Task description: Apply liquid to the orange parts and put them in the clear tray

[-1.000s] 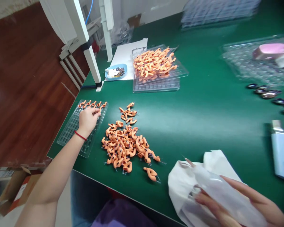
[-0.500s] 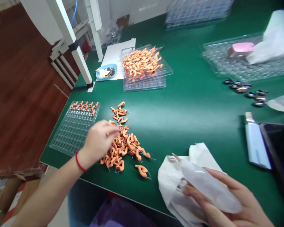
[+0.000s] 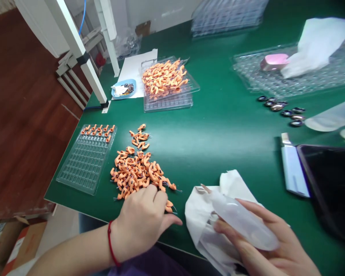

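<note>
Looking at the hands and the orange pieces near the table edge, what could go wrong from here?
1. The left hand rests on the near end of the heap of small orange curved parts, close to the green table's front edge; a sweep could push parts off.
2. Thin wires stick out of the parts, so several may tangle and lift together.
3. The right hand holds a clear plastic bottle over a white cloth; its contents might spill.

Red string bracelet (image 3: pixel 111 245), left wrist

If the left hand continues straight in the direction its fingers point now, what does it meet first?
Probably the loose pile of orange parts: the left hand already rests at its near edge, fingers pointing into it. Depth is unclear, but nothing else lies between.
</note>
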Demonstrator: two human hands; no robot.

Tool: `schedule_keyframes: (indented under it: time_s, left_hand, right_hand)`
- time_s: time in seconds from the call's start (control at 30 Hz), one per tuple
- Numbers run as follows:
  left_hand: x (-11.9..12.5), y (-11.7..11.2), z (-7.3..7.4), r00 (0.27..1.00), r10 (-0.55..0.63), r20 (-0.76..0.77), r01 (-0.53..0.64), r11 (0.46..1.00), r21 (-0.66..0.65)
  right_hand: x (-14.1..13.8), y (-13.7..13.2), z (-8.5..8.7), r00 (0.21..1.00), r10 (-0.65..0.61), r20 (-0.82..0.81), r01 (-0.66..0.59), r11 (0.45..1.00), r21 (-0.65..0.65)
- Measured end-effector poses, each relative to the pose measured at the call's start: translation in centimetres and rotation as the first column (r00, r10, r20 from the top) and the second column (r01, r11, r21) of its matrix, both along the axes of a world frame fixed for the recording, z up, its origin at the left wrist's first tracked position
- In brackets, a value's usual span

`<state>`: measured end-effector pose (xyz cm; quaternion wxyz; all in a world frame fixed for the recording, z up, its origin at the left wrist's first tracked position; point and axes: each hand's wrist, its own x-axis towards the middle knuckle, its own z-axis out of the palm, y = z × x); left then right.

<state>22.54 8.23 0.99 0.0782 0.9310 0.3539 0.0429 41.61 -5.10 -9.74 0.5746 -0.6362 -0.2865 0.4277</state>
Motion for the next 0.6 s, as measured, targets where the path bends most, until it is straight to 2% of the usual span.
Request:
schedule_keyframes:
  time_s: [0.07, 0.17, 0.23, 0.4, 0.6]
  left_hand:
    - [0.2, -1.0, -0.3, 0.992, 0.127, -0.025, -0.125, 0.990, 0.063]
    - [0.7, -1.9, -0.9, 0.980, 0.193, -0.043, -0.187, 0.977, 0.105]
    - [0.9, -2.0, -1.1, 0.981, 0.188, -0.037, -0.185, 0.981, 0.065]
    - [0.4, -1.7, -1.2, 0.991, 0.121, 0.063, -0.111, 0.985, -0.135]
    - [-1.6, -1.5, -1.2, 0.981, 0.129, 0.146, -0.108, 0.984, -0.145]
  right_hand:
    - [0.0, -0.1, 0.0, 0.998, -0.022, -0.052, 0.021, 1.000, -0.014]
    - [0.0, -0.1, 0.3, 0.995, -0.023, -0.100, 0.023, 1.000, -0.005]
    - [0.0, -0.1, 0.4, 0.995, -0.006, -0.098, 0.008, 1.000, 0.022]
    - [0.3, -0.1, 0.2, 0.993, 0.040, -0.115, -0.037, 0.999, 0.030]
    - [0.1, 0.1, 0.5, 0.997, 0.015, -0.073, -0.013, 0.999, 0.030]
